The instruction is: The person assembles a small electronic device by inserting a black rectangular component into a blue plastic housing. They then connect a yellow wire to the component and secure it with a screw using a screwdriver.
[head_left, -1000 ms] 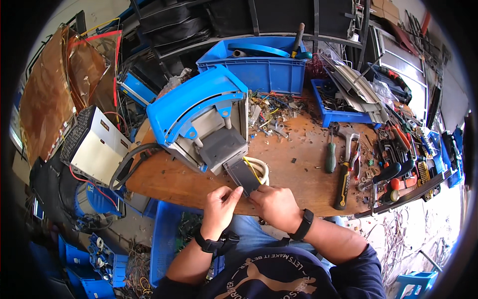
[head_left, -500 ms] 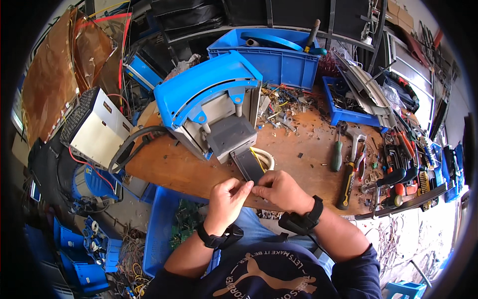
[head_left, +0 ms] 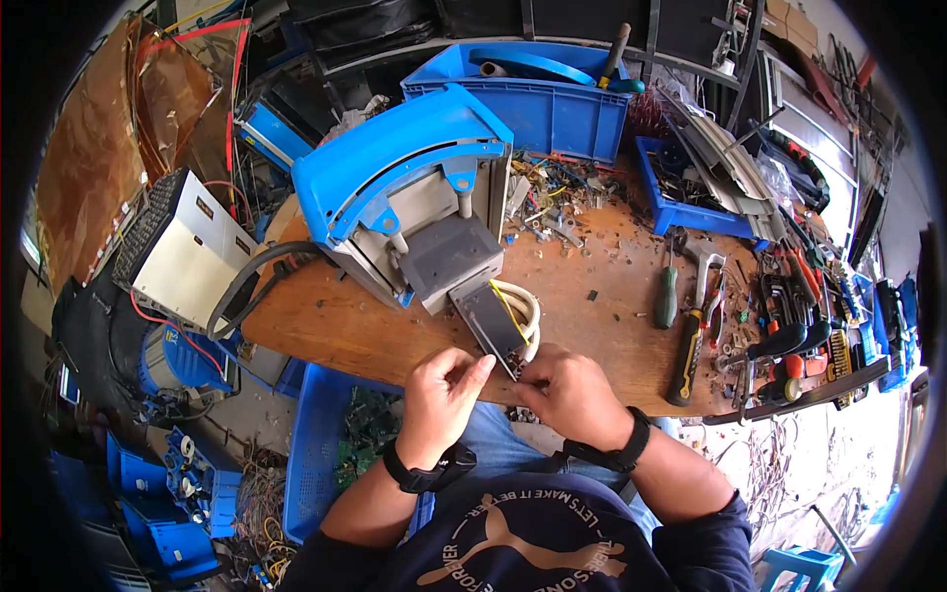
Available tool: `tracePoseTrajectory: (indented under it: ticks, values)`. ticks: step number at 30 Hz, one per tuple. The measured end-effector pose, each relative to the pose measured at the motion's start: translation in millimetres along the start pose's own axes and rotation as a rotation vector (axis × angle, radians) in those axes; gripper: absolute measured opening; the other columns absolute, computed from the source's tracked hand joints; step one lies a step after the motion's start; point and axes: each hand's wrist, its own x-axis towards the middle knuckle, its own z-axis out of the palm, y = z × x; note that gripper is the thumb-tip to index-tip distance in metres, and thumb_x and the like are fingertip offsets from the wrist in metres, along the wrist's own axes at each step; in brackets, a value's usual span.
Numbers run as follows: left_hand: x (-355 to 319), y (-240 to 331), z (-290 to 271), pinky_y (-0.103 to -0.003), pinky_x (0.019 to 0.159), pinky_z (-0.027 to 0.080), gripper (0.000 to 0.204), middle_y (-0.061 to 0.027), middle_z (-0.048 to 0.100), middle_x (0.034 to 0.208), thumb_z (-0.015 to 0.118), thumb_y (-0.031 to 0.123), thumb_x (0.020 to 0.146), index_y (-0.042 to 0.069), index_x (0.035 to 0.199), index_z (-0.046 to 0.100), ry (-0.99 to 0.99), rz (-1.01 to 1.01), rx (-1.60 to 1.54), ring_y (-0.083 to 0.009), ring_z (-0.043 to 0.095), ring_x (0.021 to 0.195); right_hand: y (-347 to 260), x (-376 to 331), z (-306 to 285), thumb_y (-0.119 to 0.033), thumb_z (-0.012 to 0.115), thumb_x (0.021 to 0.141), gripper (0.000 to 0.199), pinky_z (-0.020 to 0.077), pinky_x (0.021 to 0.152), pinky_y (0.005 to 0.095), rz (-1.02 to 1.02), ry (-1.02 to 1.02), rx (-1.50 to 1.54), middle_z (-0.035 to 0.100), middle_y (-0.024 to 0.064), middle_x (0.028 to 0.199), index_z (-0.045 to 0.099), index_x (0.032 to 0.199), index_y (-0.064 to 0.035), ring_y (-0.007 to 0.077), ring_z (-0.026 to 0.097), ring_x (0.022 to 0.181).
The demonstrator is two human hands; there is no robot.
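Note:
A blue-topped machine housing (head_left: 404, 163) stands on the wooden workbench, with a dark grey box (head_left: 452, 259) at its front. From that box a narrow black panel (head_left: 485, 321) points toward me, and a looped cream cable (head_left: 530, 321) with a yellow wire runs beside it. My left hand (head_left: 442, 400) is by the panel's near left corner, its fingers curled and thumb against them. My right hand (head_left: 574, 397) has its fingers pinched at the panel's near end, close to the cable. Whatever lies between the fingertips is too small or hidden to make out.
Right of the hands lie a green-handled screwdriver (head_left: 667, 301), a hammer (head_left: 688, 360) and several pliers. Small scrap (head_left: 562, 202) is scattered behind. A blue crate (head_left: 552, 113) stands at the back; another blue bin (head_left: 314, 444) with green circuit boards is below the bench edge.
My hands have drawn apart slightly, exposing the panel's near end between them. The machine sits slightly higher and further left in view.

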Motion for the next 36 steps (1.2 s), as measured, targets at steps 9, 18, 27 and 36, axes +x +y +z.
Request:
tracePoseTrajectory:
  ticks: [9, 18, 27, 36]
  values:
    - [-3.5, 18.9, 4.9, -0.018, 0.051, 0.036, 0.02, 0.0039, 0.053, 0.067, 0.056, 0.018, 0.098, 0.002, 0.103, 0.066, -0.259, -0.241, -0.515, -0.0027, 0.046, 0.059, -6.0, -49.7, -14.4, -0.002, 0.075, 0.072, 0.009, 0.0466, 0.059, 0.0365, -0.026, -0.037, 0.136, 0.059, 0.0119, 0.072, 0.068, 0.076, 0.0002, 0.0285, 0.06, 0.067]
    - [-7.3, 28.4, 27.5, -0.018, 0.055, 0.041, 0.011, 0.0006, 0.063, 0.074, 0.065, 0.01, 0.091, 0.001, 0.097, 0.07, -0.502, -0.127, -0.363, -0.0031, 0.053, 0.063, 16.5, -86.9, -45.3, -0.005, 0.077, 0.072, 0.01, 0.0468, 0.062, 0.0356, 0.007, -0.037, 0.118, 0.06, 0.0105, 0.073, 0.069, 0.077, -0.0011, 0.0263, 0.06, 0.07]
    - [28.5, 71.3, 21.6, -0.019, 0.044, 0.036, 0.017, 0.0002, 0.057, 0.063, 0.062, 0.014, 0.094, -0.001, 0.093, 0.071, -0.491, -0.161, -0.539, -0.0032, 0.047, 0.051, 39.1, -119.3, -75.5, -0.009, 0.075, 0.075, 0.011, 0.0473, 0.063, 0.0374, -0.066, -0.143, 0.237, 0.06, 0.0107, 0.073, 0.068, 0.079, -0.0019, 0.0295, 0.059, 0.07]
    - [145.2, 118.2, 90.9, -0.038, 0.072, 0.053, 0.041, -0.0249, 0.067, 0.085, 0.064, 0.013, 0.087, 0.006, 0.127, 0.058, -0.382, 0.368, 0.609, -0.0273, 0.07, 0.077, 65.4, -159.3, -74.8, -0.009, 0.076, 0.077, 0.011, 0.0488, 0.067, 0.0354, 0.104, 0.017, 0.229, 0.062, 0.0111, 0.076, 0.069, 0.079, -0.0013, 0.0272, 0.062, 0.074]
